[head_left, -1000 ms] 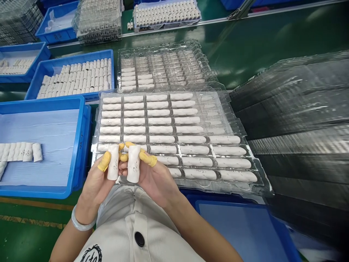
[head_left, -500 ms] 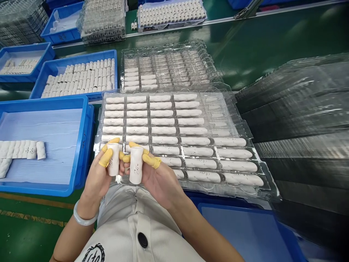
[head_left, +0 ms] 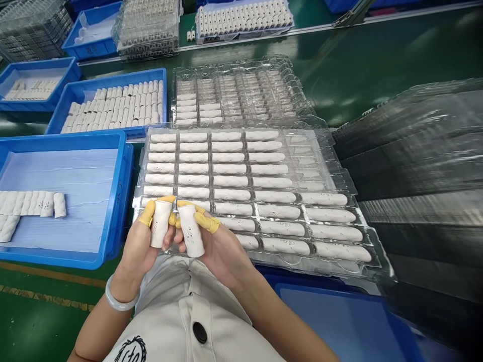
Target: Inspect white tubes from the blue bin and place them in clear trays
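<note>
Yellow finger covers are on both hands. My left hand [head_left: 145, 241] grips a short white cylinder [head_left: 160, 224], close to upright, with dark marks on its side. Just right of it, my right hand [head_left: 219, 246] holds another white cylinder [head_left: 191, 231], its top leaning left, also marked. The cylinders are apart, while the fingertips of the two hands come close together between them. Both hands are over the near left edge of a clear plastic tray [head_left: 327, 176], whose compartments hold rows of white cylinders [head_left: 275, 197]. Some right-hand compartments at the back hold none.
At the left, a blue bin [head_left: 123, 196] holds several white pieces [head_left: 59, 205]. Behind it another blue bin [head_left: 164, 100] is full of them. A second clear tray [head_left: 241, 90] lies beyond. Grey stacked sheets [head_left: 422, 151] stand at the right.
The left cylinder has moved slightly right, and its base now leans left. The right cylinder's top has tipped left and its base swung right. The view has shifted slightly.
</note>
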The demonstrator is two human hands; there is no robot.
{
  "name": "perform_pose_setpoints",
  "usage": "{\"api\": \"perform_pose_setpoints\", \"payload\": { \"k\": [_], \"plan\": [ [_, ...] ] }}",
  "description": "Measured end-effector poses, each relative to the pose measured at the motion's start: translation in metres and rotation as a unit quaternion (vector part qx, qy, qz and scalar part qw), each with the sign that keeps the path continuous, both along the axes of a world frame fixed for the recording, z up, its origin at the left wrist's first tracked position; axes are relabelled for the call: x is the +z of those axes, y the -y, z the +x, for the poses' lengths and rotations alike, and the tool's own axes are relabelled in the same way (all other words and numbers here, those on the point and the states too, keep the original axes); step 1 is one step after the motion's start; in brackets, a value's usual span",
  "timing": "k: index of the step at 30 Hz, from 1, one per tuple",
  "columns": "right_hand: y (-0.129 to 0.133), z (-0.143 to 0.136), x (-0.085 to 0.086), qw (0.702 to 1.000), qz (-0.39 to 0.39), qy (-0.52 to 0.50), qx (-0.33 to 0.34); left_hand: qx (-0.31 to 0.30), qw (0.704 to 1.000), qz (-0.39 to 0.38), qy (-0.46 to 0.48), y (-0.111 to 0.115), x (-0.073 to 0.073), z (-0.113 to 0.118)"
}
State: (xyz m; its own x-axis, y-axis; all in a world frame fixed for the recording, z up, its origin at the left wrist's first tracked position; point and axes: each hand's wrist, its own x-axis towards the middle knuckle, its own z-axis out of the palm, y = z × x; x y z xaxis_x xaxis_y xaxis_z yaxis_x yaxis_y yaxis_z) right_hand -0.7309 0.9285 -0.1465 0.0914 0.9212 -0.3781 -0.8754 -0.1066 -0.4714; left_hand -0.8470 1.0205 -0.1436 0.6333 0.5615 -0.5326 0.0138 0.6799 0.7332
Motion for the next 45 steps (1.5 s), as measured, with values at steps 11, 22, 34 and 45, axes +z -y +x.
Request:
{"api": "perform_pose_setpoints", "payload": {
  "k": [11,22,34,45],
  "plan": [
    [-0.002,-0.0004,0.0011,0.997,-0.03,-0.045,-0.059,0.071,0.992,-0.103,0.037,0.0005,0.0037,0.0039],
    [0.0033,0.0003,0.0024,0.999,0.0,-0.029,-0.021,0.062,0.994,-0.065,0.058,0.0024,0.0013,0.0038],
    [-0.001,0.0025,0.0051,0.996,0.0,-0.079,-0.038,0.085,0.989,-0.112,0.039,0.0024,0.0056,0.0062],
    [0.002,0.001,-0.0026,0.996,-0.003,-0.073,-0.059,0.085,0.988,-0.113,0.053,0.0027,0.0027,0.0033]
  ]
}}
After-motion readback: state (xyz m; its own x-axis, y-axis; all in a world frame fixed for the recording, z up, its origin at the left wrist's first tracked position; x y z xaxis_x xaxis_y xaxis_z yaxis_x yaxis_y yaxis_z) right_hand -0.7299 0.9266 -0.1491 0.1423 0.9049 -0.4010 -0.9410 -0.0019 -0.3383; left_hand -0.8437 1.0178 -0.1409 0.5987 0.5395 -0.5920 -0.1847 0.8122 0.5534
